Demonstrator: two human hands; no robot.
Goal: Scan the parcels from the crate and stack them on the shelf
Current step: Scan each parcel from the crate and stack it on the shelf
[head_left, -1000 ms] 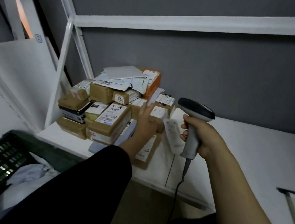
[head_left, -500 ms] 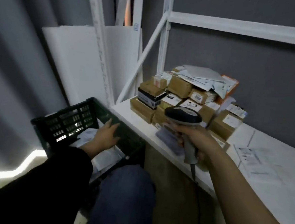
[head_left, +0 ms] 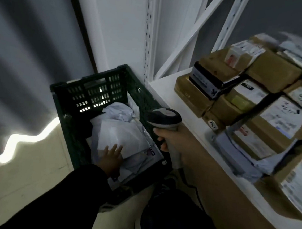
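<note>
As the left hand (head_left: pixel 111 157) lies flat on a mailer (head_left: pixel 126 136), right hand (head_left: pixel 175 139) grips the scanner (head_left: pixel 164 118). Best pinch one edge (bags slip), label up.

Dark green, white and cardboard brown in dim light.

The crate (head_left: pixel 101 92) is dark green, its walls a grid of small slots; the bags (head_left: pixel 125 135) inside are white and pale grey. The scanner (head_left: pixel 164 116) has a black head on a grey handle. The shelf (head_left: pixel 168 92) is white. The boxes (head_left: pixel 274 70) are brown with white labels printed in black — one small box (head_left: pixel 207 80) is black and white. The sleeve (head_left: pixel 63 203) is black, the curtain (head_left: pixel 24 59) grey, the floor (head_left: pixel 26 173) cream.
</note>
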